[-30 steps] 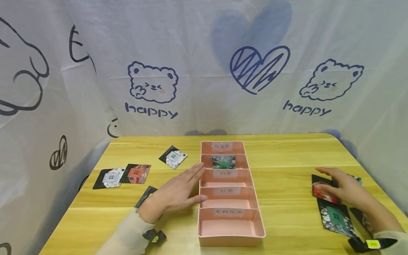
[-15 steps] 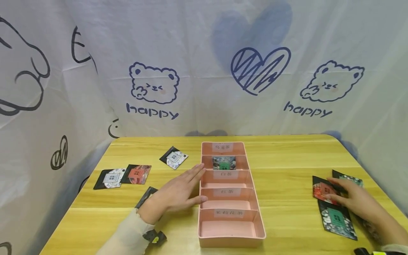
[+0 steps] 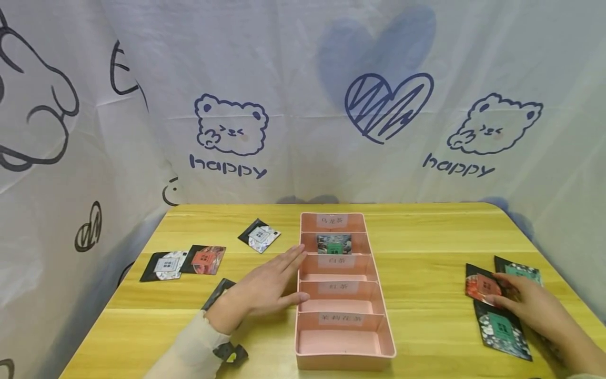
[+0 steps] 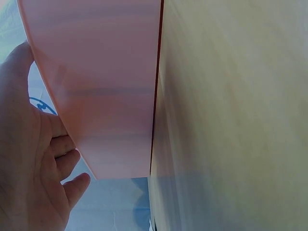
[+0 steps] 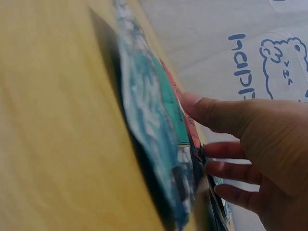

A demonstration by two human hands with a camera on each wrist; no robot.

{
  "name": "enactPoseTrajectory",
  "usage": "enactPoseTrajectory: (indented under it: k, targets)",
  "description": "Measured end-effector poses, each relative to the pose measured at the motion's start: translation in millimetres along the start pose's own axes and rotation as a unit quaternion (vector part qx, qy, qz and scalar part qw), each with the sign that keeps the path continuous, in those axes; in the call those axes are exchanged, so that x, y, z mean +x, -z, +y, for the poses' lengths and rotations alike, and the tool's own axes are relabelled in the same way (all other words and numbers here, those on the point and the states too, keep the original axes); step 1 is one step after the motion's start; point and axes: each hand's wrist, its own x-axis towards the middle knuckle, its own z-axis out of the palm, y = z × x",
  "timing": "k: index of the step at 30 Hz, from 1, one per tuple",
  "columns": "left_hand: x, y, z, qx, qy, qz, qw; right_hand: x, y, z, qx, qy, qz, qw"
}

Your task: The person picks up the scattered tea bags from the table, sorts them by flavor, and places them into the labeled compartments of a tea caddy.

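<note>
My left hand (image 3: 262,287) rests on the left rim of a pink divided box (image 3: 344,360), its fingers nearly straight and the thumb apart. In the left wrist view, the fingertips touch the rim of the pink box (image 4: 110,62). My right hand (image 3: 539,305) pinches the right side of a red-labelled tea sachet (image 3: 480,284) between thumb and fingers. A green-labelled sachet (image 3: 502,330) lies just in front of it, partly overlapped. Behind the hand is another green-labelled sachet (image 3: 523,270). The right wrist view shows the thumb on the red-labelled sachet (image 5: 191,130), beyond a green-labelled one.
One green-labelled sachet (image 3: 334,243) stands in the box's second compartment from the back. Paper labels mark the dividers. On the left lie a white-labelled sachet (image 3: 165,265), a red-labelled one (image 3: 204,259) and another white-labelled one (image 3: 259,235). A dark sachet (image 3: 219,292) is partly under the left forearm.
My right hand has come down and toward me, and its thumb and fingers have closed on the red-labelled sachet's edge. The left hand has stayed on the box.
</note>
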Motion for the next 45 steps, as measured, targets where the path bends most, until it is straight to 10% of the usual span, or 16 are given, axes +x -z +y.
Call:
enactPoseTrajectory:
  k: [12,45]
  targets:
    - [0.1,0.8,0.5,0.002,-0.007,0.005,1.0000,-1.7,-5.5,-1.8,-0.070,-0.044,0.020,0.9964]
    - [-0.4,2.0,0.8,0.001,-0.006,0.002,1.0000,16.2,3.4,-3.5,0.069,0.051,-0.051,0.9950]
